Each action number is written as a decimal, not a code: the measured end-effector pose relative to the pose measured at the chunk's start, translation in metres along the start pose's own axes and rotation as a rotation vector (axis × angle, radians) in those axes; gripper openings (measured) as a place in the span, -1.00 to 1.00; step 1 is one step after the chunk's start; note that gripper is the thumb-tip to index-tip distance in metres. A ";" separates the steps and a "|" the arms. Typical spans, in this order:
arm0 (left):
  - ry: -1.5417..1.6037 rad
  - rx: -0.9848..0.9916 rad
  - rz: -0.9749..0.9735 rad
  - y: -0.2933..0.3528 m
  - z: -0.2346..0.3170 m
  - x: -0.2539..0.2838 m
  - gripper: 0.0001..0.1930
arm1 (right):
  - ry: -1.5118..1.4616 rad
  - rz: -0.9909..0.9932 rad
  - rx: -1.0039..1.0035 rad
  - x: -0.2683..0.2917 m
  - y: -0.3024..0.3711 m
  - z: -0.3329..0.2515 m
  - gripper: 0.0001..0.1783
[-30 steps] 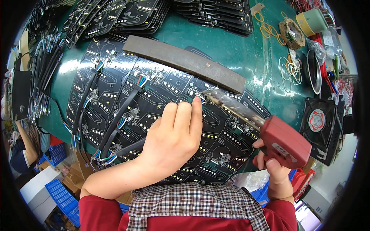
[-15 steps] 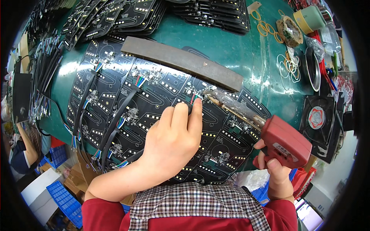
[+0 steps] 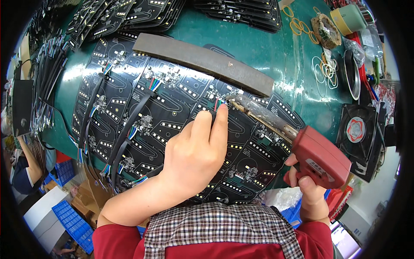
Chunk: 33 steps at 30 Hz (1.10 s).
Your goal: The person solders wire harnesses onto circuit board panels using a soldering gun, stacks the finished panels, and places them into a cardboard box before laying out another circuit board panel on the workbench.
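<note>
My left hand (image 3: 194,151) is closed, thumb and fingers pinching a black cable whose coloured wires (image 3: 217,103) reach a small cluster of parts on one of the black circuit boards (image 3: 172,106). Most of that cable is hidden under the hand. In my right hand (image 3: 307,186) is a red soldering gun (image 3: 322,156), gripped by its handle. Its long, wrapped barrel slants to the upper left, and its tip is at the wire ends, close to my left fingertips. Boards further left carry black cables (image 3: 131,121) with fanned wires. A long dark metal bar (image 3: 207,62) lies across the boards' far side.
Stacks of black boards (image 3: 241,15) stand at the far edge of the green table (image 3: 293,64). A cable bundle (image 3: 45,82) lies at left. Rubber bands (image 3: 297,26), a round brown block (image 3: 325,31), and a black fan (image 3: 355,129) are at right.
The boards and bar appear slightly higher in view. Both hands keep nearly the same places, and the soldering gun's tip stays by the wire ends.
</note>
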<state>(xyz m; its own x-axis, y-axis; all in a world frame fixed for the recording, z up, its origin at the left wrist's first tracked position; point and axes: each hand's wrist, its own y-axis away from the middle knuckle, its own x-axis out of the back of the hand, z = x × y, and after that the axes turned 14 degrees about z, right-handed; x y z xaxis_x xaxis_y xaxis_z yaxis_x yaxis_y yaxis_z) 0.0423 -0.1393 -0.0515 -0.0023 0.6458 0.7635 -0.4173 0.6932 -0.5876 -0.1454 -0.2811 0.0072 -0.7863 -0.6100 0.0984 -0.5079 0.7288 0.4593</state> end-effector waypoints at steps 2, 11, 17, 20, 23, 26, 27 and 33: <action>-0.062 -0.009 -0.033 0.000 0.003 0.001 -0.60 | 0.007 -0.001 0.001 0.002 0.000 0.001 -0.03; -0.105 0.017 -0.051 -0.006 0.007 0.004 -0.71 | -0.040 -0.049 -0.004 0.004 -0.002 0.005 -0.08; -0.170 -0.077 -0.034 -0.008 0.005 0.002 -0.72 | -0.035 -0.043 -0.010 0.003 0.000 0.003 -0.07; -0.217 -0.124 -0.021 -0.009 0.005 0.002 -0.73 | -0.017 -0.033 0.022 0.004 0.001 0.006 -0.10; -0.208 -0.137 -0.026 -0.009 0.005 0.002 -0.73 | 0.127 -0.076 0.107 0.007 -0.003 0.009 -0.14; -0.192 -0.128 -0.023 -0.009 0.004 0.002 -0.73 | 0.386 -0.117 0.192 0.010 -0.003 0.007 -0.22; -0.192 -0.128 -0.022 -0.009 0.004 0.002 -0.73 | 0.463 -0.131 0.222 0.010 -0.002 0.006 -0.24; -0.181 -0.126 -0.044 -0.009 0.005 0.004 -0.72 | 0.177 -0.015 0.146 0.006 0.004 0.003 -0.33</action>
<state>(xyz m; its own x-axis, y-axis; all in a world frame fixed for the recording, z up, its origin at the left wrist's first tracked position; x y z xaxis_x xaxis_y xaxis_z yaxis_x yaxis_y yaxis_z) 0.0420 -0.1448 -0.0422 -0.1541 0.5543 0.8179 -0.3036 0.7612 -0.5731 -0.1529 -0.2807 0.0074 -0.7105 -0.6570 0.2520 -0.5748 0.7485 0.3306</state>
